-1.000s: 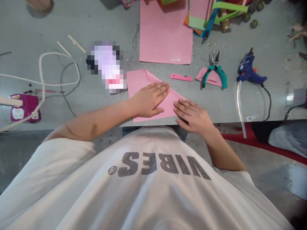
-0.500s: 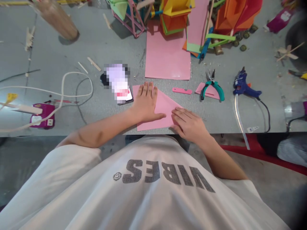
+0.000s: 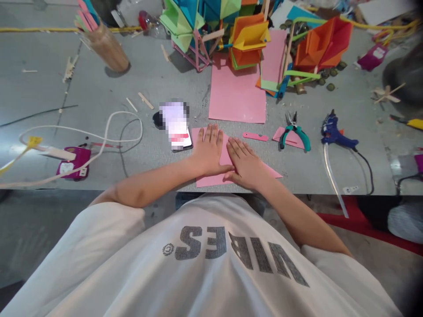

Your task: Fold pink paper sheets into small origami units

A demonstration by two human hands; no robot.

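pink sheet [image 3: 211, 180] lies flat on the grey table [image 3: 185, 88], at the near edge in front of the person. plain, matte-looking; left side roughly straight, upper right edge on a slant, right end tapering to a sharp tip past the right wrist.

left hand [image 3: 209, 152] palm down on it, fingers straight and slightly spread, thumb out to the side. right hand [image 3: 244, 163] also flat on it, fingers nearly together, thumb close to the left thumb; can't tell if they touch.

most of the sheet's middle is under the hands, so fold lines there can't be read. phone [image 3: 187, 140] just left of it is mostly pixelated. larger pink sheet [image 3: 237, 97] beyond has its far end covered by folded-paper pieces [image 3: 249, 33].
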